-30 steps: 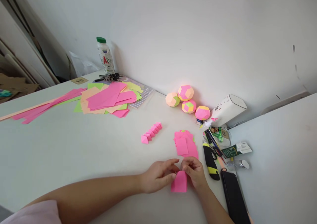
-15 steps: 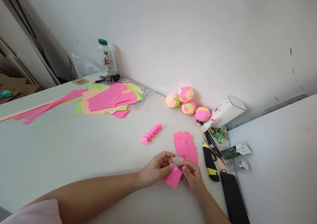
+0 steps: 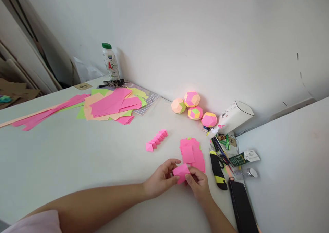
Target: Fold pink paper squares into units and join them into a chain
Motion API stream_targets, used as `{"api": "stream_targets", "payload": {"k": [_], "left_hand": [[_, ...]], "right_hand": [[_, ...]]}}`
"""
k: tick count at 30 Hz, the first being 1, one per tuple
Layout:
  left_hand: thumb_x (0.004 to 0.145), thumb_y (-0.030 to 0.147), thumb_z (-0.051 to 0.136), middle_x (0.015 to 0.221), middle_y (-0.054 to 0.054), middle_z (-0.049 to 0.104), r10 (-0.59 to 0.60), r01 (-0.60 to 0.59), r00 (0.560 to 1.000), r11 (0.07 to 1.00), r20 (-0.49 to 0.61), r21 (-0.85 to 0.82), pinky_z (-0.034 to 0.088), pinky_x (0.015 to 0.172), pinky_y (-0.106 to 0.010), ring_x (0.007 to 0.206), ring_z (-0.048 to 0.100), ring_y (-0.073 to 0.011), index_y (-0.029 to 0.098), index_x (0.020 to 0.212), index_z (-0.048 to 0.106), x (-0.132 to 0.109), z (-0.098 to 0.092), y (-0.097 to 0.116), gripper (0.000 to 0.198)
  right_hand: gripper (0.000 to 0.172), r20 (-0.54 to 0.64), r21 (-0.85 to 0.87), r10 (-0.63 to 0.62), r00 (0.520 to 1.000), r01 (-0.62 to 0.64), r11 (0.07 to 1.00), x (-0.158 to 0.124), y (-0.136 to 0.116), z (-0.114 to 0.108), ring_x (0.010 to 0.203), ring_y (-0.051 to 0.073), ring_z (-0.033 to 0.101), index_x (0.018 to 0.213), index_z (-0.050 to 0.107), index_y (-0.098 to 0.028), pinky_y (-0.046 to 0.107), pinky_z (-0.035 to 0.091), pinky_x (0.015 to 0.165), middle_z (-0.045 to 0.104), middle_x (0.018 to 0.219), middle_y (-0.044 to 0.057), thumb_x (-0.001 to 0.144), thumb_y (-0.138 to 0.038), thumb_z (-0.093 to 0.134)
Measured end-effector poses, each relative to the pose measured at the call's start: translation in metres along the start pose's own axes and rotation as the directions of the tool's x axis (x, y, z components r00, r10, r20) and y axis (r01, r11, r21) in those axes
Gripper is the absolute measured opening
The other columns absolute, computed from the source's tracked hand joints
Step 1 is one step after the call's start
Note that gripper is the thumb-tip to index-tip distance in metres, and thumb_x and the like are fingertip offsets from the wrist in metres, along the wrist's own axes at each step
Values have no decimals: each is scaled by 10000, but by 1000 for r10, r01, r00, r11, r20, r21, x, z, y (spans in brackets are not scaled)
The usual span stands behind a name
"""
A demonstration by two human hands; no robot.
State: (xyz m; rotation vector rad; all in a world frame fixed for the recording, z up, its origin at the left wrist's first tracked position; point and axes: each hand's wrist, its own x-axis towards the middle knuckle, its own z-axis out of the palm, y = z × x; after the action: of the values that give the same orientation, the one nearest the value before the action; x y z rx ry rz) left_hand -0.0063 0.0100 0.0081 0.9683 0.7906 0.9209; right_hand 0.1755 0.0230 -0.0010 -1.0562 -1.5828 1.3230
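Between my two hands, just above the table, is a small piece of pink paper [image 3: 181, 173] that looks partly folded. My left hand [image 3: 162, 178] pinches its left side, with the thumb at the lower edge and the index finger stretched above. The right edge sits between the thumb and fingers of my right hand [image 3: 198, 183]. Right behind the hands lies a stack of pink paper pieces [image 3: 193, 154], with bits of green showing. A row of folded pink paper units [image 3: 156, 140] stands farther back to the left.
Several multicoloured paper balls [image 3: 192, 99] rest by the wall. A black and yellow cutter [image 3: 218, 171], a phone [image 3: 243, 205] and a white box [image 3: 235, 116] are at the right. Coloured paper sheets [image 3: 111, 102], keys [image 3: 113, 83] and a bottle [image 3: 111, 61] lie or stand back left.
The pink paper has been raised and turned, and it now looks smaller, as if folded over. My right thumb has come onto its right edge.
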Motion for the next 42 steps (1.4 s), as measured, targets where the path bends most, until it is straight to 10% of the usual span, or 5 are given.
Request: {"api": "stream_targets", "payload": {"k": [6, 29, 42], "left_hand": [[766, 366, 608, 863, -8, 511, -2, 2, 1000, 998, -7, 68, 352, 547, -235, 628, 430, -93, 199, 1103, 439, 1, 0, -4, 412], [769, 340, 579, 641, 44, 481, -25, 40, 994, 989, -109, 141, 358, 456, -208, 488, 397, -66, 136, 1000, 533, 2, 0, -7, 311], [779, 338, 574, 632, 42, 494, 29, -7, 993, 980, -111, 197, 348, 452, -204, 473, 396, -62, 156, 903, 586, 2, -1, -8, 221]], "right_hand": [[296, -73, -111, -75, 994, 67, 992, -4, 6, 2, 776, 197, 649, 1065, 588, -209, 281, 535, 666, 688, 908, 70, 784, -276, 652], [224, 35, -221, -14, 999, 21, 975, 0, -1, -1, 476, 117, 498, 942, 726, -190, 217, 400, 447, 628, 584, 3, 837, -320, 578], [190, 45, -362, -219, 975, 220, 906, 2, -7, 3, 684, 185, 597, 870, 706, -172, 284, 488, 616, 661, 767, 73, 839, -301, 570]]}}
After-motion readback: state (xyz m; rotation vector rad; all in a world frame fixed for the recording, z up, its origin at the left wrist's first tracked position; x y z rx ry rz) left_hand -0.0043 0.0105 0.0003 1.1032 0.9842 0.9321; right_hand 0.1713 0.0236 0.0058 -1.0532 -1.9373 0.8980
